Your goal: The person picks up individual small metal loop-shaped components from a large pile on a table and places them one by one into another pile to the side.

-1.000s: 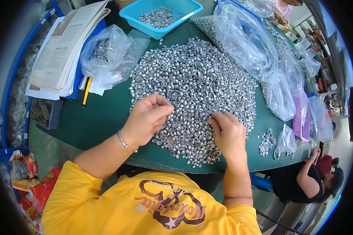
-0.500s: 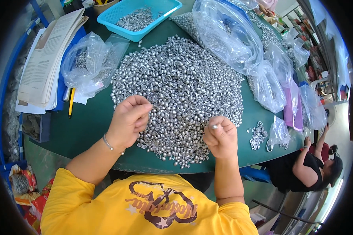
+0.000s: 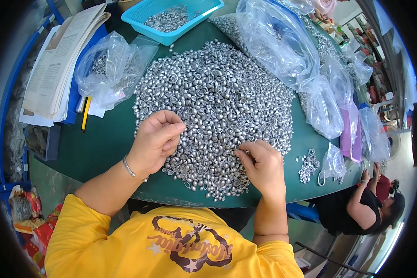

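Observation:
A big heap of small silver metal caps [image 3: 215, 106] covers the middle of the green table [image 3: 106, 148]. My left hand [image 3: 156, 139] rests at the heap's near left edge, fingers curled loosely over some caps; whether it holds any is hidden. My right hand [image 3: 262, 164] sits at the heap's near right edge, thumb and fingers pinched on the caps there. A silver bracelet [image 3: 127, 166] circles my left wrist.
A blue tray [image 3: 207, 10] with more caps stands at the far side. Clear plastic bags [image 3: 282, 46] of caps lie to the right, another bag [image 3: 109, 69] to the left beside stacked papers [image 3: 55, 60] and a yellow pencil [image 3: 85, 115]. A small cap cluster [image 3: 306, 164] lies right. A seated person [image 3: 370, 204] is lower right.
My right hand has dropped from a raised pinch back onto the heap's edge. My left hand stays at the left edge, with only slight finger movement.

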The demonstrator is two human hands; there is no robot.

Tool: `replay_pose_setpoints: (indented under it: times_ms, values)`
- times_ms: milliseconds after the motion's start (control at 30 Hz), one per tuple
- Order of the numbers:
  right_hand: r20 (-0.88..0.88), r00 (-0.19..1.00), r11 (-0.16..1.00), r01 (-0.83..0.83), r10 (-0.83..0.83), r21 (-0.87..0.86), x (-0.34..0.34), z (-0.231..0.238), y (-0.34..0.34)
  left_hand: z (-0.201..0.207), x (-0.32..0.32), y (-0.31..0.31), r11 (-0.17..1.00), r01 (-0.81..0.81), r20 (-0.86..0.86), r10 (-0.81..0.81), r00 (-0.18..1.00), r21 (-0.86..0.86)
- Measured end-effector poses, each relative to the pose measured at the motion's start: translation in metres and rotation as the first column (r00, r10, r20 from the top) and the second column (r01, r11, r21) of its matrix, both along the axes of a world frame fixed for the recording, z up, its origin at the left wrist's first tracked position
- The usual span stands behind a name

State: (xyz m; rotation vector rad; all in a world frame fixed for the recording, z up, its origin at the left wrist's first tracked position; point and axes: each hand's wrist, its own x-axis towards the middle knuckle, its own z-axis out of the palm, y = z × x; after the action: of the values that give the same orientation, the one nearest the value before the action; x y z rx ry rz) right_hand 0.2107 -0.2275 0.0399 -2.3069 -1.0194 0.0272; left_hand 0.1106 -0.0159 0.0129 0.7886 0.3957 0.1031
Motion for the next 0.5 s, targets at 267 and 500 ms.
replay_pose_setpoints:
  times_ms: [267,500]
  values:
    - [-0.722,0.477,0.568,0.447,0.502,0.691,0.023,-0.004,-0.019,0.0,-0.001,0.0,0.999,0.019,0.01,-0.02,1.0,0.035]
    - [0.105,0.993,0.993,0.034,-0.047,0.115,0.003,-0.016,0.005,0.0,0.0,0.0,0.999,0.021,0.014,-0.021,1.0,0.038]
